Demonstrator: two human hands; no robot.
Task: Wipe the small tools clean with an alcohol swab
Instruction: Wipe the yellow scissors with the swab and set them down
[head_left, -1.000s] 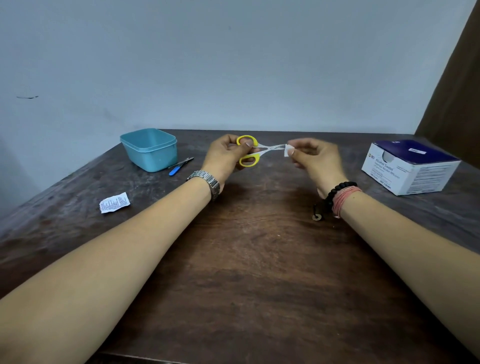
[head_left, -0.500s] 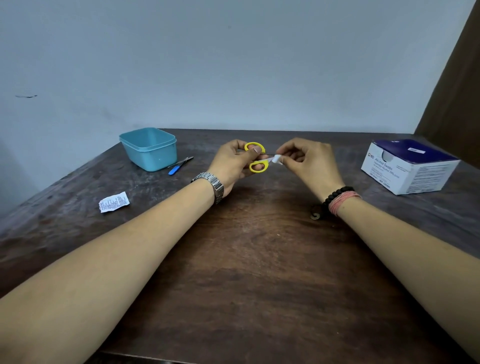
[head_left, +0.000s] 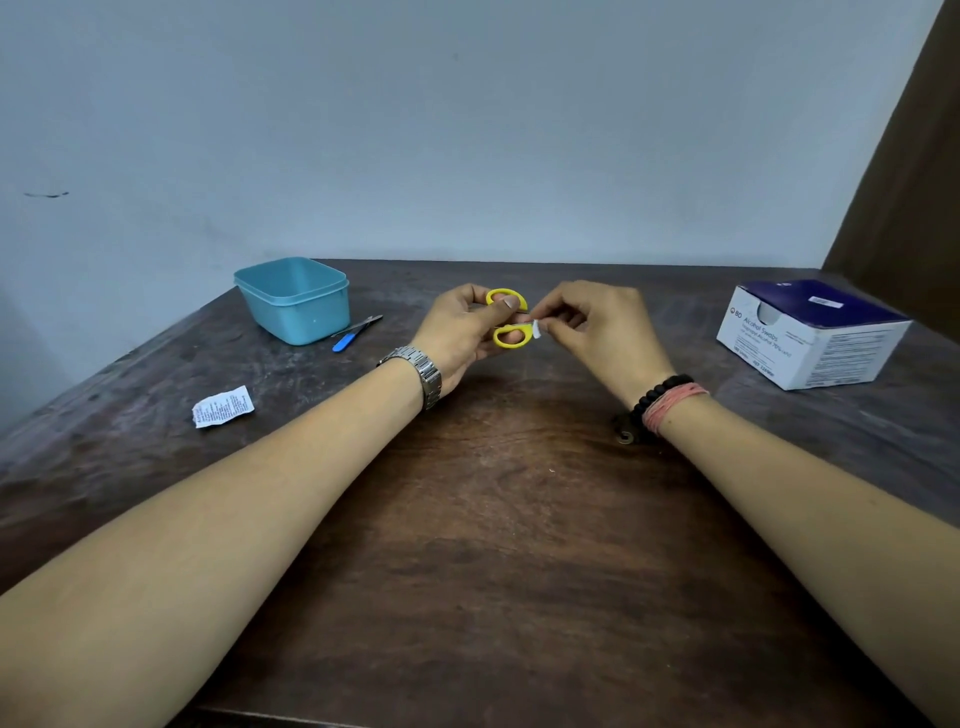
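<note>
Scissors (head_left: 508, 321) with yellow handle loops sit in my left hand (head_left: 462, 332), held above the far middle of the worktop (head_left: 493, 519); that grip is curled round the loops, thumb across the upper one. My right hand (head_left: 597, 332) pinches a small white swab (head_left: 536, 329) between thumb and fingertips, right against the lower loop. The blades are hidden behind the fingers, so I cannot tell how they stand.

On the right a white and dark blue box (head_left: 810, 332) reads "BD Alcohol Swabs" on its side; the smaller print below is too fine to read. A torn white wrapper (head_left: 222, 407) with tiny illegible print lies on the left. Further back on the left stands a teal tub (head_left: 296, 299), and just beside it a small blue-handled tool (head_left: 356, 332).

I see the worktop's back edge meeting the wall, and its left edge running diagonally close by the wrapper. Bare wood stretches between my forearms towards the near edge.
</note>
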